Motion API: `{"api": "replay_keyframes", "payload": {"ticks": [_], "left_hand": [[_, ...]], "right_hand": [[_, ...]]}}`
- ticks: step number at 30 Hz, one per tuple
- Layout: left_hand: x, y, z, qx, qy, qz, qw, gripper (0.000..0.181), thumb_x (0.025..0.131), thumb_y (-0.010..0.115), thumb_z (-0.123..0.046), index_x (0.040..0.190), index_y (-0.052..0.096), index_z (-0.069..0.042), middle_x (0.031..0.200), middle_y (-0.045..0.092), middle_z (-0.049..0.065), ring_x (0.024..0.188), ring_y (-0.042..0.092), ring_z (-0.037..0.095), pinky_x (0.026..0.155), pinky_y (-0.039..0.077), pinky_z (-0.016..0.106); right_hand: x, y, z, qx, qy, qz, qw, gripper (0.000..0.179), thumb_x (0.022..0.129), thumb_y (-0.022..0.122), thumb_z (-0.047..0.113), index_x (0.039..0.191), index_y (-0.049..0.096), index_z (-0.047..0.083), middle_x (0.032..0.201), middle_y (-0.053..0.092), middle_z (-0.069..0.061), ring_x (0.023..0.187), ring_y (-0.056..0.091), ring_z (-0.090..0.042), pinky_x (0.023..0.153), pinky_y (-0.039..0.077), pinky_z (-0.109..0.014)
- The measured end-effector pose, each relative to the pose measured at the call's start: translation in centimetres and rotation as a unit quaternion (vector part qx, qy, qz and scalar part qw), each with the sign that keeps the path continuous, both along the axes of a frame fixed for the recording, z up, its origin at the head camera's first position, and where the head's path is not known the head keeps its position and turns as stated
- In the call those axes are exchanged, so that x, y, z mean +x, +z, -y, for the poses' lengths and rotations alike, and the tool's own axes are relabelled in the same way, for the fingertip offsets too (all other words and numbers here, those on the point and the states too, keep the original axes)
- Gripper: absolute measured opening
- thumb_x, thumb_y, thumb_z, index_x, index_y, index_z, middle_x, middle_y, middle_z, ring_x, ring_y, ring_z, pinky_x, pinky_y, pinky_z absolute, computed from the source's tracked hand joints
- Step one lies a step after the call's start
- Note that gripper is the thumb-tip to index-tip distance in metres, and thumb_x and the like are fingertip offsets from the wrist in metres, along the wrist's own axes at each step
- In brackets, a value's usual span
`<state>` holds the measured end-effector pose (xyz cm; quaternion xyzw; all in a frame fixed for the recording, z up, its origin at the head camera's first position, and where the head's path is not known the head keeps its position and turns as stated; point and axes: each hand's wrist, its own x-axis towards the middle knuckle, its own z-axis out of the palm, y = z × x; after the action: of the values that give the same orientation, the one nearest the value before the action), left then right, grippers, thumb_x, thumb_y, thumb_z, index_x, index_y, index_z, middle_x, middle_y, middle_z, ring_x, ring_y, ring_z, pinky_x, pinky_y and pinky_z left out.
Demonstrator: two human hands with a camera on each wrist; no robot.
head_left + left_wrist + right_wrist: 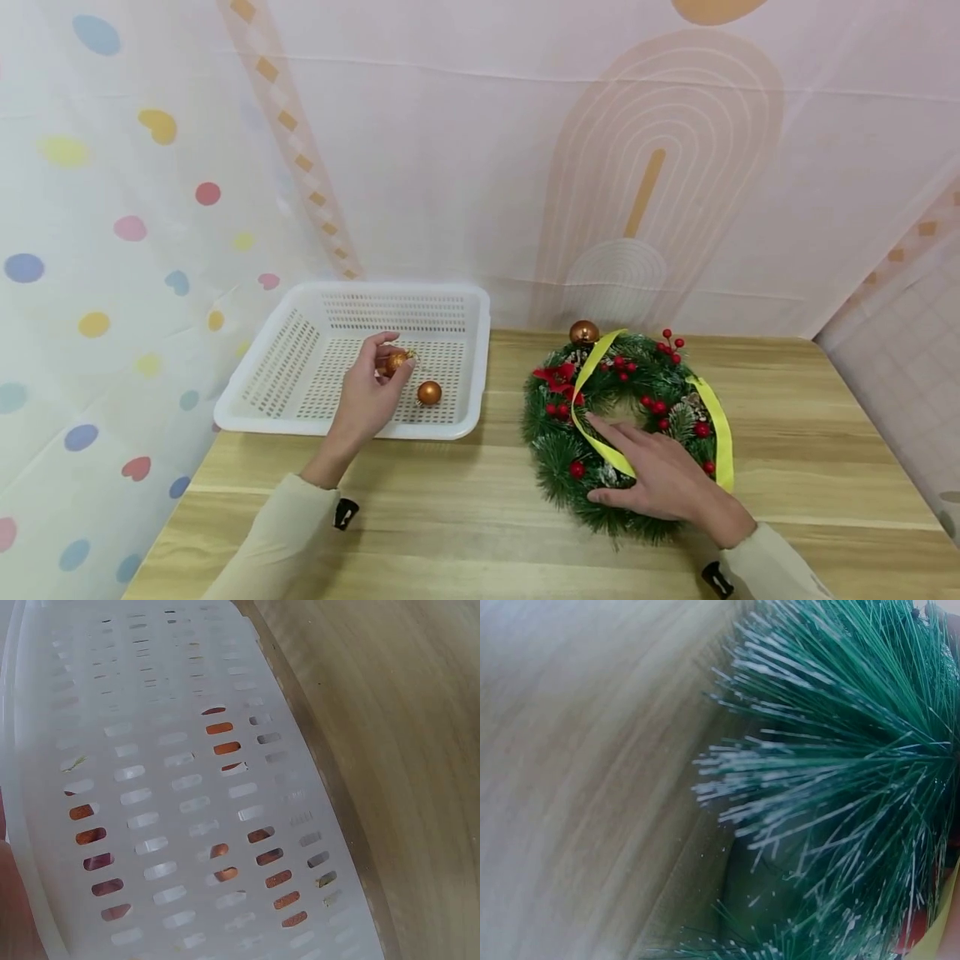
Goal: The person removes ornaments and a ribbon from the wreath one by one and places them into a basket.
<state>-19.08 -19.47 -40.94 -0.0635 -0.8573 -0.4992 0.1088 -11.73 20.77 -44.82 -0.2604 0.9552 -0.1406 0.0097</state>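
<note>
While the left hand (373,388) pinches an orange bauble (396,362) over the white basket (444,432), I observe remotely the right hand (660,477) spread across the green wreath (557,460) on the table (465,533)

orange bauble (396,362) in left grip (371,392), green wreath (557,458) lying flat

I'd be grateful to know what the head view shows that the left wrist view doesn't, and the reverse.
Only the head view shows the wreath with its yellow ribbon, the right hand there, and the patterned backdrop.

Only the left wrist view shows the slotted outside of the basket up close, with orange patches, likely balls, through its slots.

Both show the white basket and the wooden table.
</note>
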Motion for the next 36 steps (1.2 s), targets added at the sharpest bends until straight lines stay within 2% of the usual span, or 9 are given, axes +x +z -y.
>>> {"api": "replay_keyframes", "payload": {"ticks": [10,18,21,25,28,31,36], "left_hand": [[0.1,-0.1,-0.1,-0.01,0.002,-0.003,0.9999,0.045,0.097,0.064,-0.018,0.138,0.047,-0.01,0.118,0.064,0.011,0.089,0.058,0.021,0.067,0.048,0.021],[0.2,0.0,-0.2,-0.02,0.004,-0.003,0.9998,0.046,0.097,0.064,-0.018,0.139,0.046,-0.009,0.118,0.064,0.012,0.09,0.058,0.021,0.068,0.048,0.021],[0.1,0.0,-0.3,-0.022,0.004,0.001,0.9998,0.048,0.097,0.064,-0.02,0.14,0.045,-0.009,0.119,0.064,0.012,0.093,0.061,0.024,0.074,0.051,0.028],[0.1,-0.2,-0.4,-0.032,0.003,-0.001,0.9995,0.053,0.098,0.063,-0.023,0.144,0.041,-0.009,0.128,0.061,0.017,0.109,0.061,0.033,0.088,0.052,0.045],[0.0,-0.3,-0.4,-0.044,0.004,-0.011,0.999,0.056,0.098,0.062,-0.022,0.146,0.039,-0.008,0.133,0.058,0.021,0.118,0.058,0.038,0.093,0.05,0.053],[0.1,-0.3,-0.6,-0.06,0.003,-0.017,0.998,0.056,0.098,0.062,-0.023,0.147,0.039,-0.008,0.132,0.058,0.021,0.113,0.059,0.038,0.09,0.05,0.052],[0.2,-0.1,-1.5,-0.127,-0.007,-0.022,0.9916,0.059,0.098,0.061,-0.029,0.149,0.038,-0.009,0.131,0.061,0.018,0.109,0.06,0.036,0.085,0.05,0.051]], "right_hand": [[0.0,0.1,0.1,0.0,-0.001,-0.005,1.0,0.094,0.081,0.056,0.078,0.157,0.027,0.03,0.139,0.057,-0.01,0.1,0.067,-0.033,0.079,0.053,-0.053],[0.1,0.1,0.1,-0.001,-0.002,-0.008,1.0,0.094,0.081,0.056,0.078,0.157,0.027,0.03,0.139,0.057,-0.01,0.104,0.066,-0.033,0.08,0.053,-0.054],[0.1,0.1,0.1,0.0,-0.002,-0.01,0.9999,0.094,0.081,0.056,0.077,0.157,0.028,0.029,0.138,0.057,-0.01,0.104,0.066,-0.033,0.08,0.053,-0.055],[0.1,0.2,0.1,0.001,-0.002,-0.01,1.0,0.094,0.081,0.057,0.077,0.157,0.029,0.028,0.139,0.057,-0.011,0.104,0.066,-0.034,0.08,0.052,-0.054],[0.1,0.2,0.1,0.001,-0.001,-0.009,1.0,0.094,0.081,0.057,0.077,0.157,0.029,0.028,0.139,0.057,-0.011,0.103,0.066,-0.034,0.08,0.052,-0.054],[0.1,0.2,0.2,0.001,-0.001,-0.009,1.0,0.094,0.081,0.057,0.077,0.157,0.029,0.028,0.138,0.058,-0.011,0.103,0.066,-0.034,0.08,0.052,-0.054],[0.0,0.2,0.2,0.003,-0.001,-0.006,1.0,0.094,0.081,0.056,0.077,0.157,0.028,0.029,0.139,0.057,-0.01,0.104,0.066,-0.034,0.081,0.052,-0.054]]}}
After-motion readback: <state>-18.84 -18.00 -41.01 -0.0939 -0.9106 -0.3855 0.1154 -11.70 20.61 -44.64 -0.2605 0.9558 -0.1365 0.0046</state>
